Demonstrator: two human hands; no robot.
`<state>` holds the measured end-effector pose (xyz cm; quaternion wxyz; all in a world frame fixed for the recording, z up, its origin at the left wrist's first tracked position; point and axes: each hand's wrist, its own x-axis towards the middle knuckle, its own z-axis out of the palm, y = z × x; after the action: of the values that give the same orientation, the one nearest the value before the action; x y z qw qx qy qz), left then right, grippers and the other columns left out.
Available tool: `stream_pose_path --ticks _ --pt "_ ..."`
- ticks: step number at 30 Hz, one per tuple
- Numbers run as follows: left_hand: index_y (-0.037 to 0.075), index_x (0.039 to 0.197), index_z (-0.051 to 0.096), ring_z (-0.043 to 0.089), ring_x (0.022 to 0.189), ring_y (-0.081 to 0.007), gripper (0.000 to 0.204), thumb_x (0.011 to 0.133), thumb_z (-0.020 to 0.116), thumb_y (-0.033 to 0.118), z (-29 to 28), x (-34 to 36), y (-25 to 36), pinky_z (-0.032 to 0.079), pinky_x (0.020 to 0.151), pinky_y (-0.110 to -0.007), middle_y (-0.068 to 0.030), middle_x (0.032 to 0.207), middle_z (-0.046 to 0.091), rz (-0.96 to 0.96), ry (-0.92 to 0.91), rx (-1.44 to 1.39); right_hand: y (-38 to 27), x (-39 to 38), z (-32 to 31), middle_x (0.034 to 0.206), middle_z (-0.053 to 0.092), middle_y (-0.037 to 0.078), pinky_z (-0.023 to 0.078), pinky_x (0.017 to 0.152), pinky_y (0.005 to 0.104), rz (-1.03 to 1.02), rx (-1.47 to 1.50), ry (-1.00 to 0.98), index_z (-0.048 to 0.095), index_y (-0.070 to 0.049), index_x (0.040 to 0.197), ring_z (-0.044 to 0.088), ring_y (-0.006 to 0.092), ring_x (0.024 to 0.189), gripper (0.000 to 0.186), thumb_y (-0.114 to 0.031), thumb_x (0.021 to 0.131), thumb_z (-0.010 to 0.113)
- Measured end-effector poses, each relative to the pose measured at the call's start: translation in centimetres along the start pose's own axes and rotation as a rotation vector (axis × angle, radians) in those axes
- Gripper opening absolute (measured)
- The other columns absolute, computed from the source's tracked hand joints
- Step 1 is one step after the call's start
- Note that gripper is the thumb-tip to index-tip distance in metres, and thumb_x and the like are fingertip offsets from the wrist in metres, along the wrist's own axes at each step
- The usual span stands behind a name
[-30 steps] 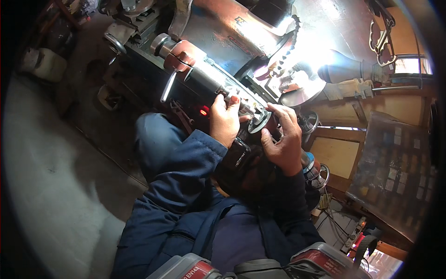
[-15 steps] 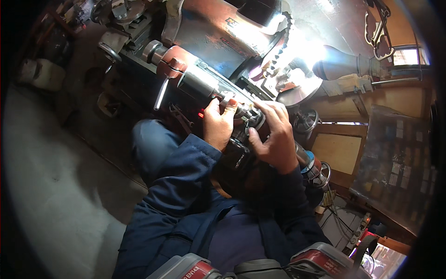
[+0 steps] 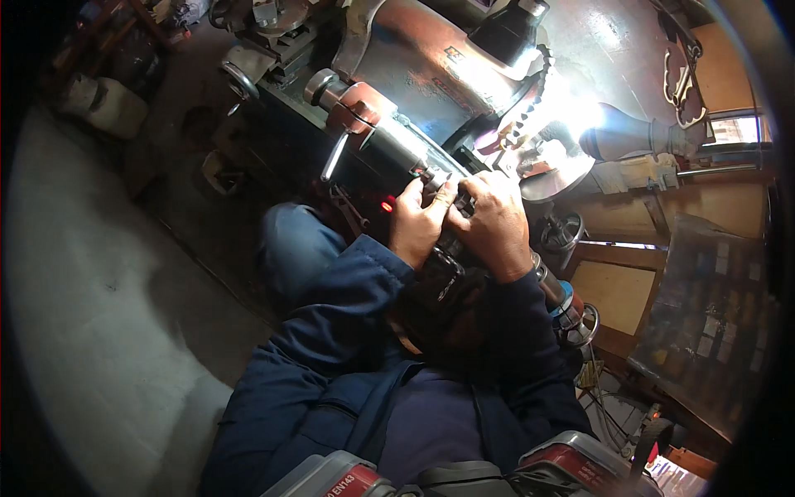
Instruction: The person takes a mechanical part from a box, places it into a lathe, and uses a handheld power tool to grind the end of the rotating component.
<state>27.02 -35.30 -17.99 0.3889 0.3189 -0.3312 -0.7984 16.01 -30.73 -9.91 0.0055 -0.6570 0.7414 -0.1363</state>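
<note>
A machine with a bright metal cylinder [image 3: 400, 147] clamped in a red-brown holder [image 3: 362, 108] lies across the upper middle. At the cylinder's near right end, my left hand [image 3: 420, 222] pinches a small shiny metal collar [image 3: 434, 177] between thumb and fingers. Pressed up close beside it, my right hand [image 3: 499, 224] has its fingers curled around the same end, and they hide what they grip. The two thumbs almost meet. A lever handle [image 3: 335, 157] sticks down from the holder.
Beyond the hands stands a grinding wheel guard [image 3: 431, 62] with a black segmented hose [image 3: 538, 91] and a bright work lamp [image 3: 617, 128]. Handwheels [image 3: 563, 232] are to the right, another [image 3: 240, 83] at far left. My knee [image 3: 294, 248] is beside the machine; a wrench [image 3: 348, 207] hangs nearby.
My right hand has moved in toward the left one, and its fingers have closed over the metal end. The whole view has shifted slightly, the machine appearing farther right.
</note>
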Motion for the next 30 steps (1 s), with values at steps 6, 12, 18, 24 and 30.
stream_pose_path --ticks 6,12,18,24,30 --pt "0.004 0.101 0.05 0.047 0.07 -0.0092 0.011 0.092 0.055 0.006 -0.7 -3.5 1.4 0.042 0.063 -0.024 -0.004 0.086 0.05 0.615 0.507 -0.082 -0.1 0.0 -0.3 0.091 0.063 0.012 0.046 0.086 0.0405 0.033 -0.012 0.012 0.068 -0.006 0.096 0.059 0.0298 0.093 0.031 -0.031 0.077 0.069" --pt "0.008 0.077 0.05 0.051 0.064 -0.0132 0.021 0.096 0.048 0.018 -11.3 9.6 16.5 0.04 0.063 -0.027 -0.0011 0.072 0.052 0.716 0.795 -0.155 0.7 -0.6 -0.1 0.091 0.063 0.011 0.047 0.086 0.0392 0.076 -0.03 0.033 0.068 -0.006 0.093 0.06 0.0281 0.094 0.032 -0.034 0.077 0.069" --pt "0.001 0.121 0.055 0.062 0.105 -0.0324 0.044 0.1 0.042 0.038 -13.3 16.6 11.2 0.047 0.098 -0.046 -0.0208 0.112 0.064 -0.009 -0.169 -0.668 0.0 0.2 0.5 0.09 0.063 0.01 0.048 0.086 0.0394 0.039 -0.058 0.042 0.068 -0.006 0.092 0.06 0.0272 0.095 0.033 -0.035 0.076 0.07" --pt "-0.009 0.121 0.053 0.063 0.107 -0.0337 0.065 0.098 0.046 0.051 -10.5 8.0 15.7 0.048 0.098 -0.047 -0.0236 0.12 0.062 -0.092 0.144 -0.115 0.3 -0.4 0.1 0.091 0.064 0.01 0.047 0.086 0.0391 0.053 -0.061 0.055 0.068 -0.005 0.092 0.06 0.0268 0.096 0.033 -0.035 0.076 0.07" --pt "0.001 0.098 0.062 0.052 0.055 -0.02 0.06 0.099 0.035 0.054 -23.0 11.4 17.9 0.05 0.07 -0.036 -0.0036 0.062 0.052 0.413 0.15 -0.451 -0.5 -0.2 -0.1 0.093 0.064 0.009 0.047 0.087 0.039 0.062 -0.046 0.003 0.068 -0.006 0.094 0.06 0.0267 0.096 0.034 -0.036 0.078 0.069"
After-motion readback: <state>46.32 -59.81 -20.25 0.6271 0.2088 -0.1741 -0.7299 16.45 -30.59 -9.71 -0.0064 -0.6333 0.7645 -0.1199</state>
